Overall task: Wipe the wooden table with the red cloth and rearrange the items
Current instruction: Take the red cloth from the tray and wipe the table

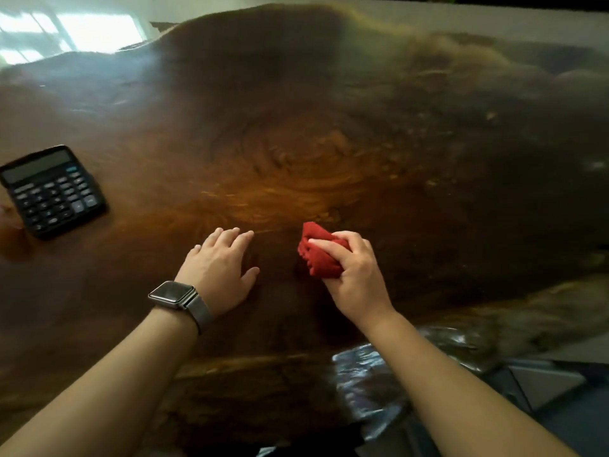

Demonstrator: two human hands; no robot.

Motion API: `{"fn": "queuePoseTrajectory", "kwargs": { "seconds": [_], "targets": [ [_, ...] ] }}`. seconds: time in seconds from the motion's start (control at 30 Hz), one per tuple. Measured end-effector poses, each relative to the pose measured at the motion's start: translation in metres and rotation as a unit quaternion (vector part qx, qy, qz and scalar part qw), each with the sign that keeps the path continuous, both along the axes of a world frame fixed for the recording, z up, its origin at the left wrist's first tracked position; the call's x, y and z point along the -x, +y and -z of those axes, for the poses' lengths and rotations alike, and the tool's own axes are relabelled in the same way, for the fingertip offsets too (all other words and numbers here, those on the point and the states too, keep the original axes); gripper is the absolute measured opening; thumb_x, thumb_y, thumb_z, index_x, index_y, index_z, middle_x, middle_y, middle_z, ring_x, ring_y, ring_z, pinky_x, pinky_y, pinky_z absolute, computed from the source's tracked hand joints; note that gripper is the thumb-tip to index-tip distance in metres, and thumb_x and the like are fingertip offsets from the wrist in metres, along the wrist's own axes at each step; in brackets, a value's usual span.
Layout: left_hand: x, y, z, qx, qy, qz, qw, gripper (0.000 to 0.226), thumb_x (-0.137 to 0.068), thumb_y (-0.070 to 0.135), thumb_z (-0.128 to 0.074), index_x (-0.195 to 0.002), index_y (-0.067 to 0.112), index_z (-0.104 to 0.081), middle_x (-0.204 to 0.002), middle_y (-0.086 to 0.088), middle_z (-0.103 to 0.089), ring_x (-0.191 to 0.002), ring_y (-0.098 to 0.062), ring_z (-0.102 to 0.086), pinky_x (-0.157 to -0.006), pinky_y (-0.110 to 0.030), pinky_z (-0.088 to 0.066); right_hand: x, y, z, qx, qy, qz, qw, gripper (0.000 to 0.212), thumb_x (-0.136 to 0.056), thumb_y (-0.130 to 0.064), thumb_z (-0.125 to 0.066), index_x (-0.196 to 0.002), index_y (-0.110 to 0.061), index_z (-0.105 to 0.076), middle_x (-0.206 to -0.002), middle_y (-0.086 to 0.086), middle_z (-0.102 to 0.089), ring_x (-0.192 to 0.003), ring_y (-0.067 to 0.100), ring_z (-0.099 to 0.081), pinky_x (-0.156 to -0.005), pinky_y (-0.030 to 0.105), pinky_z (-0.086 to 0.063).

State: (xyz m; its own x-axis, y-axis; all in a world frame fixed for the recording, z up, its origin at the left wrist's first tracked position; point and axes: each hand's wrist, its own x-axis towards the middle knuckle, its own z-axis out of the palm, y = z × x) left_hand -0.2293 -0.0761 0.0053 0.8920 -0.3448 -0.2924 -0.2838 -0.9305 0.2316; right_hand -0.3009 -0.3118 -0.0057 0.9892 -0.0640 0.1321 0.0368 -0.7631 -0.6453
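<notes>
bare wooden table (296, 127) ahead, calculator (52, 191) far left

Streaming in as daylight from a bright, blown-out window reflection (71, 33) at the far left, beyond the wooden table (296, 143). Fading away from that reflection into dim brown shade toward the far right. Glowing warm orange at the table's middle. Casting soft shadows under the left hand (219, 268) and the right hand (352, 275). Blurring slightly everywhere; smearing the keys of the calculator (52, 191) well nearer than the reflection. Bowing the table's far edge beside the reflection through wide-angle distortion.
</notes>
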Motion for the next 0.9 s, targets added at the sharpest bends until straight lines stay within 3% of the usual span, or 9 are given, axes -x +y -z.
{"fn": "queuePoseTrajectory", "kwargs": {
  "seconds": [0.17, 0.27, 0.37, 0.47, 0.57, 0.73, 0.83, 0.9],
  "targets": [
    [-0.009, -0.066, 0.004, 0.019, 0.008, 0.045, 0.999, 0.073, -0.091, 0.052, -0.051, -0.153, 0.031, -0.018, -0.161, 0.001, -0.024, -0.149, -0.025, -0.016, -0.114, -0.050, -0.028, 0.001, -0.097, -0.002, 0.065, -0.008, 0.131, 0.989, 0.055, -0.082, -0.006, -0.081, -0.132, -0.024, -0.066, -0.131, 0.011, -0.056, -0.122, 0.032, -0.050, -0.101, 0.051, -0.050],
    [-0.014, -0.096, 0.008, 0.026, 0.013, 0.060, 0.998, 0.073, -0.092, 0.051, -0.050, -0.153, 0.032, -0.015, -0.162, 0.001, -0.022, -0.150, -0.025, -0.014, -0.116, -0.050, -0.026, 0.005, -0.154, -0.002, 0.129, -0.015, 0.210, 0.969, 0.056, -0.082, -0.011, -0.081, -0.135, -0.024, -0.064, -0.134, 0.014, -0.054, -0.124, 0.037, -0.051, -0.101, 0.057, -0.048],
    [-0.018, -0.114, 0.013, 0.029, 0.018, 0.069, 0.997, 0.074, -0.092, 0.051, -0.050, -0.154, 0.032, -0.013, -0.162, 0.001, -0.021, -0.150, -0.025, -0.012, -0.117, -0.050, -0.025, 0.008, -0.203, 0.011, 0.188, 0.050, 0.269, 0.943, 0.056, -0.086, -0.019, -0.078, -0.139, -0.024, -0.059, -0.140, 0.016, -0.053, -0.130, 0.041, -0.048, -0.107, 0.064, -0.038],
    [-0.020, -0.121, 0.018, 0.022, 0.021, 0.074, 0.997, 0.074, -0.092, 0.052, -0.049, -0.154, 0.032, -0.013, -0.163, 0.001, -0.020, -0.150, -0.025, -0.012, -0.118, -0.049, -0.025, 0.018, -0.230, 0.034, 0.146, 0.135, 0.280, 0.939, 0.053, -0.092, -0.029, -0.071, -0.142, -0.021, -0.056, -0.150, 0.014, -0.043, -0.140, 0.037, -0.036, -0.114, 0.062, -0.031],
    [-0.018, -0.117, 0.024, 0.009, 0.028, 0.069, 0.997, 0.076, -0.092, 0.053, -0.049, -0.154, 0.031, -0.011, -0.163, 0.001, -0.018, -0.151, -0.025, -0.010, -0.118, -0.049, -0.024, 0.032, -0.226, 0.050, 0.124, 0.134, 0.269, 0.946, 0.040, -0.095, -0.042, -0.064, -0.130, -0.024, -0.064, -0.151, 0.009, -0.040, -0.143, 0.035, -0.027, -0.112, 0.059, -0.035],
    [-0.014, -0.094, 0.029, -0.003, 0.042, 0.049, 0.998, 0.076, -0.092, 0.055, -0.049, -0.154, 0.032, -0.012, -0.164, 0.001, -0.015, -0.151, -0.026, -0.007, -0.118, -0.051, -0.023, 0.028, -0.192, 0.054, 0.158, 0.118, 0.274, 0.941, 0.036, -0.089, -0.053, -0.061, -0.110, -0.027, -0.074, -0.134, 0.004, -0.057, -0.122, 0.037, -0.040, -0.097, 0.057, -0.044],
    [-0.009, -0.072, 0.029, -0.009, 0.040, 0.033, 0.999, 0.077, -0.091, 0.055, -0.050, -0.154, 0.031, -0.014, -0.164, 0.001, -0.015, -0.151, -0.026, -0.007, -0.117, -0.051, -0.024, 0.023, -0.158, 0.056, 0.184, 0.133, 0.233, 0.946, 0.042, -0.084, -0.058, -0.066, -0.117, -0.032, -0.070, -0.133, 0.003, -0.055, -0.117, 0.036, -0.039, -0.093, 0.057, -0.041],
    [-0.006, -0.055, 0.029, -0.012, 0.041, 0.021, 0.999, 0.077, -0.091, 0.055, -0.050, -0.154, 0.032, -0.014, -0.164, 0.001, -0.015, -0.151, -0.026, -0.007, -0.117, -0.051, -0.024, 0.020, -0.130, 0.055, 0.190, 0.141, 0.204, 0.950, 0.051, -0.082, -0.068, -0.058, -0.120, -0.036, -0.066, -0.133, 0.003, -0.053, -0.117, 0.034, -0.038, -0.092, 0.057, -0.041]
  ]
}}
